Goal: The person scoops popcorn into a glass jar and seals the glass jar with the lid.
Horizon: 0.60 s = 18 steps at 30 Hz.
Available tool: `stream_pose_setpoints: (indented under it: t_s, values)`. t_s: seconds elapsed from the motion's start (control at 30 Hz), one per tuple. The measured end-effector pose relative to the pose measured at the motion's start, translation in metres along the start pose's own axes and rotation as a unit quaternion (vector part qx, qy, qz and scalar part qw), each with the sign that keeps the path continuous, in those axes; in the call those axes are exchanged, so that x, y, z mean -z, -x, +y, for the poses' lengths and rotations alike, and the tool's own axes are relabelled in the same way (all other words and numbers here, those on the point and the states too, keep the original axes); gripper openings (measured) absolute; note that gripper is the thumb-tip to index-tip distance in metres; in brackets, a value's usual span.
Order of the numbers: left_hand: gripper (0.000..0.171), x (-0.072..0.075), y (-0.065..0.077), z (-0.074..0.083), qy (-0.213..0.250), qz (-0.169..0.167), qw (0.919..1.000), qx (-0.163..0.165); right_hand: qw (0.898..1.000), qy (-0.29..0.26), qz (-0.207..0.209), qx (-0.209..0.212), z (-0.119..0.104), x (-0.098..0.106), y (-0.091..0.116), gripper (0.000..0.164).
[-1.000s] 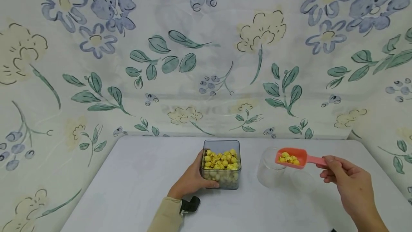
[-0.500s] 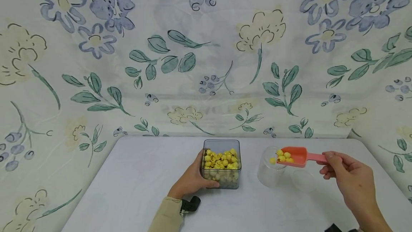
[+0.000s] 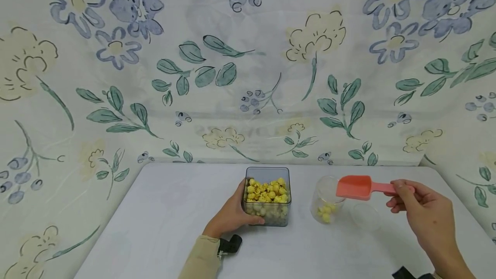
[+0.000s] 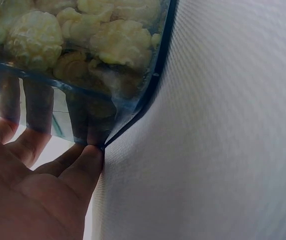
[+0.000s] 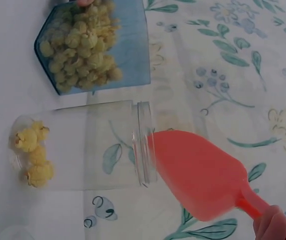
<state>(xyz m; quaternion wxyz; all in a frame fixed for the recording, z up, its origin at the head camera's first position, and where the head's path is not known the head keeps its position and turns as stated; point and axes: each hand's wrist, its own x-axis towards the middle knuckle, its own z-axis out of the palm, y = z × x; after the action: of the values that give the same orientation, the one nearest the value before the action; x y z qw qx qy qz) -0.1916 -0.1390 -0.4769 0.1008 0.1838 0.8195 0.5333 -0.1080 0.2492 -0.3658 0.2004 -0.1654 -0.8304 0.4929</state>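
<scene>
My left hand (image 3: 229, 216) grips the left side of a bluish clear square container (image 3: 267, 174), thumb across its front. Yellow popcorn (image 3: 267, 193) fills much of it. In the left wrist view the fingers show through the clear wall. To the right a clear round jar (image 3: 320, 195) stands upright, with several popcorn pieces (image 5: 35, 155) at its bottom. My right hand (image 3: 428, 216) pinches the handle of a coral-red scoop (image 3: 354, 187). The scoop is tipped toward the jar, its front edge right at the mouth in the right wrist view. No popcorn shows in the scoop.
A clear round disc like a lid (image 3: 365, 217) lies on the white table (image 3: 162, 218), just right of the jar. Behind the table hangs a floral-print cloth (image 3: 232, 98). A black wrist device (image 3: 230, 244) sits on my left wrist.
The right hand has tipped the scoop over the jar. Popcorn has slid out of it and now lies at the jar's bottom. The left hand and the container have stayed in place.
</scene>
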Motion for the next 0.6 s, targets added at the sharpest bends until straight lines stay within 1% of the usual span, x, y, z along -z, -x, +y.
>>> stream_pose_setpoints:
  t_s: [0.13, 0.3, 0.5, 0.6]
  values:
    - [0.122, 0.0, 0.001, 0.001, 0.0, 0.001, 1.0, 0.003, 1.0, -0.02, 0.001, 0.008, -0.001, 0.0, 0.0, 0.044]
    - [0.123, 0.0, 0.001, 0.001, -0.004, 0.001, 1.0, 0.002, 0.999, -0.05, -0.012, 0.01, -0.001, -0.002, 0.001, 0.044]
    - [0.123, 0.0, 0.0, 0.0, -0.006, 0.001, 1.0, 0.0, 0.997, -0.061, -0.026, 0.037, -0.006, -0.01, 0.005, 0.042]
    - [0.123, 0.0, 0.0, 0.0, -0.008, 0.002, 1.0, -0.001, 0.995, -0.079, -0.032, 0.05, -0.009, -0.016, 0.006, 0.039]
